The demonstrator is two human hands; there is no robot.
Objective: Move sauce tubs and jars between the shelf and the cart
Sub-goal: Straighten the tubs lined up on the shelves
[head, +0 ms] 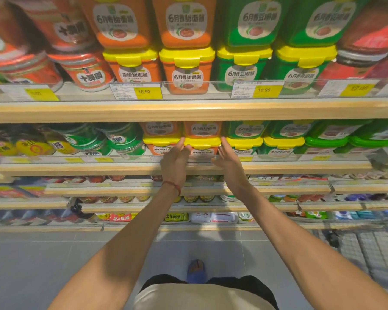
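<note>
Flat-fingered left grip [175,158] and right grip [230,161] bracket the orange tub [202,151] on the shelf [99,169] at 12 o'clock, holding nothing yet. Step looks like pickup. Next: squeeze both sides, slide it from under the stacked tub [203,129]. Cart [367,248] at 4 o'clock, cropped and blurred.

Wood-edged shelf [76,170] stocked with sauce tubs and jars
Between the left hand [175,159] and right hand [230,162] stand stacked orange tubs [203,151] with yellow lids; green tubs [244,148] run rightward past the right hand, green-lidded jars [123,142] leftward.
</note>
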